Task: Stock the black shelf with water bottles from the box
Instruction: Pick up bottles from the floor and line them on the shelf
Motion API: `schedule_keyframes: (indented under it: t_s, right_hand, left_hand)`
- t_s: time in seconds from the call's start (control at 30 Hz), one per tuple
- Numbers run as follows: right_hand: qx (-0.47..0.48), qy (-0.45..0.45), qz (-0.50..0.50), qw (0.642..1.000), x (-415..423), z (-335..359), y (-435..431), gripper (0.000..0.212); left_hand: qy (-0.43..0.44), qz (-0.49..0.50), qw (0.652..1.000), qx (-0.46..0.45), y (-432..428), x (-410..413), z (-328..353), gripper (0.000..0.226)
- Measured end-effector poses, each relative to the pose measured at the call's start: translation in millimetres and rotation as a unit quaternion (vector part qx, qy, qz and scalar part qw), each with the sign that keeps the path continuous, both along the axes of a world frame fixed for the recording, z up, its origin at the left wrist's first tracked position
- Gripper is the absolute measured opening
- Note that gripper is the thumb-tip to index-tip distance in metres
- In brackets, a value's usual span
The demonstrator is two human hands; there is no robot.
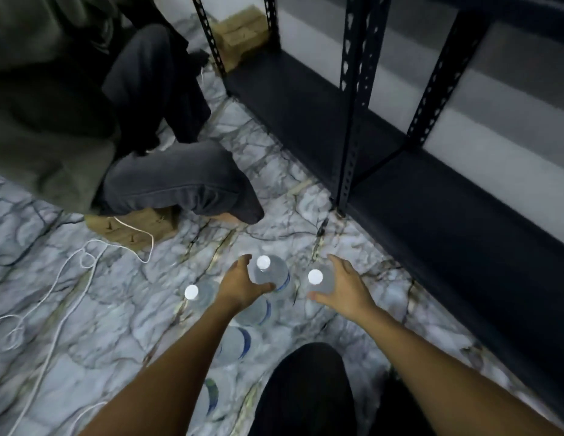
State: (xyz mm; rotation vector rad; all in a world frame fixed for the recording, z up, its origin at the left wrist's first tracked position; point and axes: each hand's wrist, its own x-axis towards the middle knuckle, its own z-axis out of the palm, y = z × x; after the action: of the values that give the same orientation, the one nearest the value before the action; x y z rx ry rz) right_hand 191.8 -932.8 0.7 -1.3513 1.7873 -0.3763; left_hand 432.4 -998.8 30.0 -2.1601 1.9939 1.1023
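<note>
Several clear water bottles with white caps stand on the marble floor in front of me. My left hand [241,283] wraps around the middle bottle [271,273], thumb below and fingers behind it. My right hand [345,286] cups the right bottle [318,278], fingers spread around its far side. A third bottle [195,294] stands free at the left. More bottles [233,344] stand under my left forearm. The black shelf [447,221] runs along the right, its bottom board bare. No bottle is lifted clear of the floor that I can tell.
Another person in grey trousers [167,180] crouches at the upper left over a cardboard box [132,228]. A white cord [85,256] trails across the floor on the left. Another carton [239,36] sits behind the shelf post. My dark knee [306,388] is at the bottom.
</note>
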Motion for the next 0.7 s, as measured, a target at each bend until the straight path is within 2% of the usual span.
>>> schedule_keyframes:
  t_s: [0.13, 0.27, 0.47, 0.57, 0.7]
  right_hand:
    - [0.004, -0.002, 0.039, 0.999, 8, -33, -4, 0.107]
    - [-0.04, -0.026, -0.021, 0.999, 18, -46, -9, 0.1]
    - [-0.053, -0.038, -0.075, 0.995, 20, -59, -16, 0.104]
    - [-0.056, -0.039, -0.09, 0.994, 19, -66, -17, 0.1]
    - [-0.046, -0.045, -0.119, 0.991, 14, -66, -15, 0.083]
  left_hand:
    - [0.003, -0.043, 0.998, 0.036, -19, -3, -23, 0.1]
    - [0.024, -0.072, 0.996, 0.052, -36, -10, -35, 0.099]
    - [0.064, -0.146, 0.982, 0.097, -58, -13, -48, 0.107]
    - [0.077, -0.181, 0.978, 0.073, -63, -10, -56, 0.106]
    - [0.077, -0.181, 0.98, 0.023, -66, -7, -65, 0.099]
